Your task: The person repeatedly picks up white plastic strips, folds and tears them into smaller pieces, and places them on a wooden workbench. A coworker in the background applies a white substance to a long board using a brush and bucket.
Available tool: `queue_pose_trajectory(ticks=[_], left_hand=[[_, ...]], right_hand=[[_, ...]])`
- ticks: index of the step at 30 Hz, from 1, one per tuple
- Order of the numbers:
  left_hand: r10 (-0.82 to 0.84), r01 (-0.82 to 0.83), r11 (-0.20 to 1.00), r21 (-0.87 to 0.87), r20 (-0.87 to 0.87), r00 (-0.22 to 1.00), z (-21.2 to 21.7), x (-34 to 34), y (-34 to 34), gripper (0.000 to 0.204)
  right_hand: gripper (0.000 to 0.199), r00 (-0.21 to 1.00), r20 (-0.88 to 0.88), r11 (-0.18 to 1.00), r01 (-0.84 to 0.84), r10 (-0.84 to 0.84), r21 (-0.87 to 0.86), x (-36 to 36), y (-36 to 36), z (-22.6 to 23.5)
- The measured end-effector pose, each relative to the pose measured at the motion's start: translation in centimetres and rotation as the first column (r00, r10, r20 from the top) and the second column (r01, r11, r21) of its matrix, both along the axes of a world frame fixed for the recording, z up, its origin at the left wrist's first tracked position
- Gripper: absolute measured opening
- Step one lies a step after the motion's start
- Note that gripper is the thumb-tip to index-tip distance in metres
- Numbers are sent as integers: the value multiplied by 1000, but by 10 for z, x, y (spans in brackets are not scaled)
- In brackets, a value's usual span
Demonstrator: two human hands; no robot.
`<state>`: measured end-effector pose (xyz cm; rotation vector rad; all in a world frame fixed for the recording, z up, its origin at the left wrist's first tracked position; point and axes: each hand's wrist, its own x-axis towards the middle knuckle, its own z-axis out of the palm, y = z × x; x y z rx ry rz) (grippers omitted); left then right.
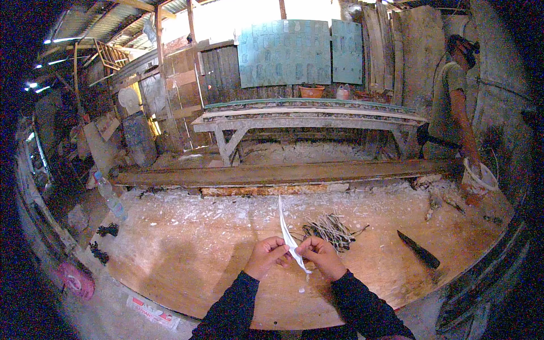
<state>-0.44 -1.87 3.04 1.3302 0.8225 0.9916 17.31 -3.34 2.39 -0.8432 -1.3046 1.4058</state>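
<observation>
A long, thin white strip, of cloth, paper or plastic I cannot tell, stands nearly upright between my hands. The fingers of my left hand pinch it from the left. From the other side my right hand grips the same strip, thumb and fingers closed together. Just beyond my right hand lies a tangled bundle of grey and black cords. A black knife-shaped tool rests farther right on the wooden board. White scraps and dust lie along the board's far part.
A clear bottle and black tangled clumps sit at the board's left edge. Behind runs a long wooden plank, then a long work table. At right a co-worker has a hand at a white bucket.
</observation>
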Motion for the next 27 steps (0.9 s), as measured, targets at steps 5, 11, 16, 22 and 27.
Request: queue_pose_trajectory(ticks=[5,11,16,22,27], left_hand=[[41,-42,999,18,64,997,-13,0,8,10],[40,-42,993,112,19,999,-11,0,7,12],[-54,42,986,159,76,996,-7,7,2,25],[-78,70,992,108,75,994,-9,10,3,26],[-61,55,991,122,44,997,-9,8,2,23]], right_hand=[[19,999,16,998,-35,34,60,-1,3,-4],[24,991,65,992,-121,118,37,-3,0,-6],[20,990,107,994,-95,87,63,-1,3,-8],[21,992,87,994,-96,91,48,0,4,-9],[22,990,20,986,-141,140,85,0,4,-8]])
